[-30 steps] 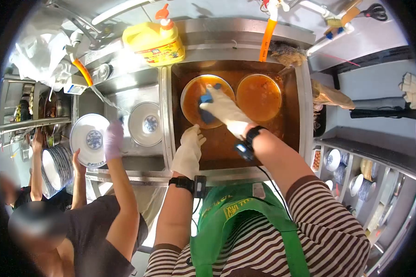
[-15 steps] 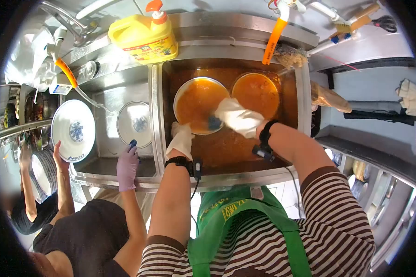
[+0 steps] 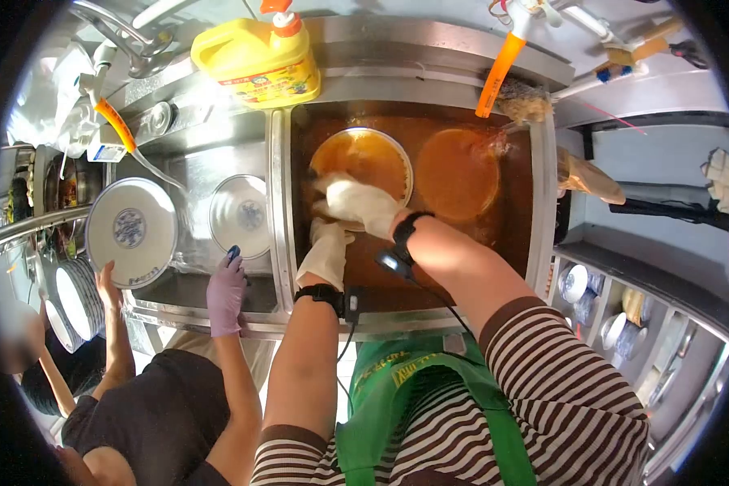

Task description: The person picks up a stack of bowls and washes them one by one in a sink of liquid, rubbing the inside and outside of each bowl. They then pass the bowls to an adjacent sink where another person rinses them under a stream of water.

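A round white-rimmed dish [image 3: 363, 152] sits in murky orange-brown water in the right sink basin [image 3: 494, 251]. My left hand [image 3: 326, 245], in a cream glove, holds the dish's near-left rim; some of its fingers are hidden. Across the dish's near side lies my gloved right hand [image 3: 355, 201], smeared by motion. A dark blue scrubbing pad showed at its fingers earlier; the glove hides that spot now. Beside this dish, a second round dish [image 3: 458, 174] lies under the water.
A yellow jug [image 3: 255, 69] with a red pump stands behind the basins. An orange-sleeved tap [image 3: 500, 74] hangs over the right basin. At the left basin, a co-worker's bare hand [image 3: 109, 285] holds a white patterned dish [image 3: 134, 263]; their other hand [image 3: 225, 296] wears a pink glove.
My right hand has swept left across the dish, and the pad has gone out of sight. My left hand stays at the rim. The co-worker's dish has turned to face the camera more.
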A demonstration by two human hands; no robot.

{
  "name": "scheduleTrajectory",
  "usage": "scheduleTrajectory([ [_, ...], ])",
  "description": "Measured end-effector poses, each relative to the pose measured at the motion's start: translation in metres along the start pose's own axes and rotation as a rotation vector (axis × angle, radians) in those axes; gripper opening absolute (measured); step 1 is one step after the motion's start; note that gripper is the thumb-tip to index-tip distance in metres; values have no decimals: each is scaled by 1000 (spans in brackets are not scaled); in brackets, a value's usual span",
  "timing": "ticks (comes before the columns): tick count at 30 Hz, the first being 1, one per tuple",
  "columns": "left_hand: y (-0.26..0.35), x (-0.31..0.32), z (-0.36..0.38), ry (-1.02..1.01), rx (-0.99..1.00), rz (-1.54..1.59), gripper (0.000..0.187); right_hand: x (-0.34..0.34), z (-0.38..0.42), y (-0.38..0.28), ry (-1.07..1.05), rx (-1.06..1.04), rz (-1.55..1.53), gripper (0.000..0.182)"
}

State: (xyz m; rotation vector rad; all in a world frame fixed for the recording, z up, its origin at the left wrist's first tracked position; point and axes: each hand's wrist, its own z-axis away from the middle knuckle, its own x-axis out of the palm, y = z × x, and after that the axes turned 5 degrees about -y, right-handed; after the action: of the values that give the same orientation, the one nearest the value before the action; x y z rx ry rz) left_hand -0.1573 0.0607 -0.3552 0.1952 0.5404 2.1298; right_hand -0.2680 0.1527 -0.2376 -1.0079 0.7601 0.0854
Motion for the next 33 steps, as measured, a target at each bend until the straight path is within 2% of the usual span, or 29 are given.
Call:
scheduleTrajectory([
  [1, 5, -1, 3, -2, 4, 1, 45, 13, -13, 10, -283, 210, 9, 48],
  [2, 13, -3, 16, 33, 18, -104, 50, 16, 2, 15, -273, 218, -95, 42],
  [4, 11, -4, 14, 61, 29, -211, 55, 10, 34, 26, -326, 107, 115, 38],
  [5, 0, -5, -5, 180, 130, -330, 50, 5, 45, 38, -324, 112, 118, 38],
  [7, 0, -6, -10, 237, 143, -362, 48, 0, 64, 63, -358, -114, 269, 34],
  [8, 3, -5, -10, 245, 138, -355, 47, -11, 71, 67, -360, -112, 269, 34],
  [10, 3, -5, -13, 257, 128, -329, 46, -43, 72, 69, -262, -125, 537, 28],
  [12, -3, -6, -20, 265, 132, -303, 44, -71, 43, 78, -316, -101, 879, 21],
  [14, -7, -10, -26, 286, 164, -322, 43, -86, -2, 81, -98, 119, 657, 22],
  [16, 6, -7, 2, 295, 220, -460, 41, -86, -59, 78, -26, 349, 393, 25],
  [17, 18, -1, 26, 296, 257, -565, 39, -77, -72, 69, -26, 352, 386, 25],
  [20, 27, 4, 37, 88, 96, -267, 34, -55, -84, 47, 42, 396, 345, 34],
  [21, 25, 5, 33, 87, 83, -255, 32, -34, -64, 36, 134, 301, -228, 38],
  [23, 24, 12, 39, 77, 69, -251, 31, -28, -28, -16, 121, 449, -921, 44],
  [24, 28, 16, 51, 93, 82, -197, 31, -47, -16, -56, 10, 706, -1035, 45],
  [25, 33, 19, 58, 111, 99, -140, 31, -31, -10, -47, 15, 703, -1034, 45],
  [26, 28, 18, 51, 109, 104, -139, 31, -4, -4, -22, -4, 583, -943, 42],
  [27, 15, 15, 35, 201, 164, -289, 33, 12, 3, -3, -24, 465, -851, 40],
  [29, -3, 8, 11, 290, 230, -437, 34, 2, 36, 21, -124, 176, -150, 39],
  [30, -11, 1, 5, 158, 196, -364, 37, 15, 35, 55, -146, 66, 18, 35],
  [31, -16, -3, 3, 28, 160, -290, 39, -7, 48, 60, -169, 4, 149, 32],
  [32, -7, -2, 21, 28, 162, -290, 39, -30, 56, 58, -193, -59, 280, 30],
  [33, 16, 4, 60, 146, 318, -685, 43, -41, 50, 58, -183, 14, 269, 29],
])
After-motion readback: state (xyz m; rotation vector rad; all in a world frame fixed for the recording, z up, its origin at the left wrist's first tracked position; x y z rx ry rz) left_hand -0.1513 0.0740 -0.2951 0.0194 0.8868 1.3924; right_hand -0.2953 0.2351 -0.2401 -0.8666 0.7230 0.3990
